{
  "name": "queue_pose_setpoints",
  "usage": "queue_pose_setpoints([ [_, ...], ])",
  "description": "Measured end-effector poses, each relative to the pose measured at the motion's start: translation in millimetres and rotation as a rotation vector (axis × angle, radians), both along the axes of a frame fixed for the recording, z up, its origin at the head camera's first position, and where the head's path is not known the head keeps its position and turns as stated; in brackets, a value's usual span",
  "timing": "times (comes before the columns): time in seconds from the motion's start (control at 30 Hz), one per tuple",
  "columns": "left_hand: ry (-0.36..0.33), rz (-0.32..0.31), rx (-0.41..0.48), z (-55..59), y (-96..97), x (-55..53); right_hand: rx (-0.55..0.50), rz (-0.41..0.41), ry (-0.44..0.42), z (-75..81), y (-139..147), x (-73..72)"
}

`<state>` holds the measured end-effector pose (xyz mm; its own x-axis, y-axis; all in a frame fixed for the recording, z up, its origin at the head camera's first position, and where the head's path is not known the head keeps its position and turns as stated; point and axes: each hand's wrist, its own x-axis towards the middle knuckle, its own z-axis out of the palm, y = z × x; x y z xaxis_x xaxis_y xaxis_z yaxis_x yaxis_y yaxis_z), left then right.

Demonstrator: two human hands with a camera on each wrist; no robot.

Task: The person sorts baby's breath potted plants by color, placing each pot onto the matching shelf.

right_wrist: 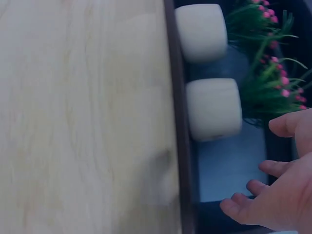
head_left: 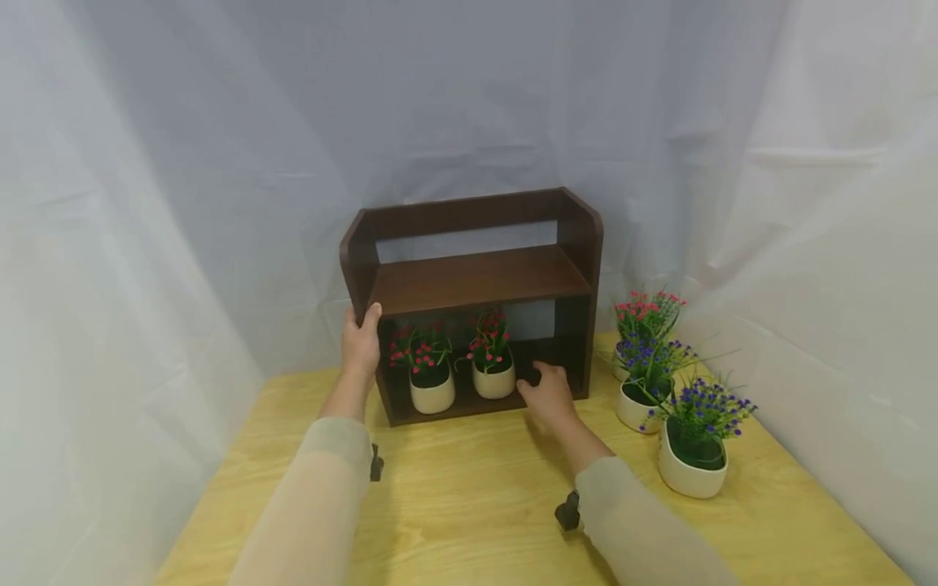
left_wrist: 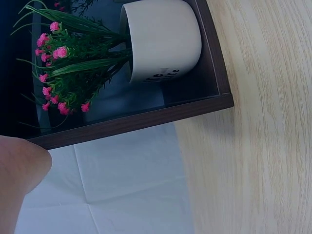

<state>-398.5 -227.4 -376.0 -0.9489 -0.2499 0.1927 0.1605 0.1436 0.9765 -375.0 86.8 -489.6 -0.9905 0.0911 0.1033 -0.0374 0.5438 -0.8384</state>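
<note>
A dark brown two-tier wooden shelf [head_left: 476, 281] stands on the table. My left hand [head_left: 361, 346] grips its left side panel, thumb at the front edge; in the left wrist view only part of that hand [left_wrist: 22, 170] shows. Two white pots with pink flowers sit on the lower tier: a left pot [head_left: 432, 395] and a right pot [head_left: 494, 381]. Just right of the latter, my right hand [head_left: 548, 397] reaches into the lower tier. The right wrist view shows this hand [right_wrist: 287, 190] with fingers spread and nothing between them, beside the nearer pot [right_wrist: 214, 109].
Three more potted plants stand right of the shelf: one with pink flowers [head_left: 648, 309] at the back, a purple-flowered one in a white pot [head_left: 637, 407], and another purple one in front, its pot [head_left: 692, 468] nearest. White sheeting [head_left: 469, 98] hangs around the wooden table [head_left: 454, 496].
</note>
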Motion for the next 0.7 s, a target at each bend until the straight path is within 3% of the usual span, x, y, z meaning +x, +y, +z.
queue_pose_setpoints([
  [0.2,0.000,-0.003,-0.001,-1.8,0.2,-0.7,0.011,0.012,0.023,19.5,23.7,21.6],
  [0.4,-0.024,-0.006,-0.009,-0.9,-3.2,2.9,0.030,0.048,0.050,48.8,47.5,43.3],
  [0.57,-0.068,0.004,-0.029,0.0,-1.4,5.0,0.073,0.019,0.091,78.2,72.6,71.5],
  [0.7,-0.061,0.015,-0.031,0.0,0.3,1.9,0.092,-0.022,0.126,93.3,90.3,91.8],
])
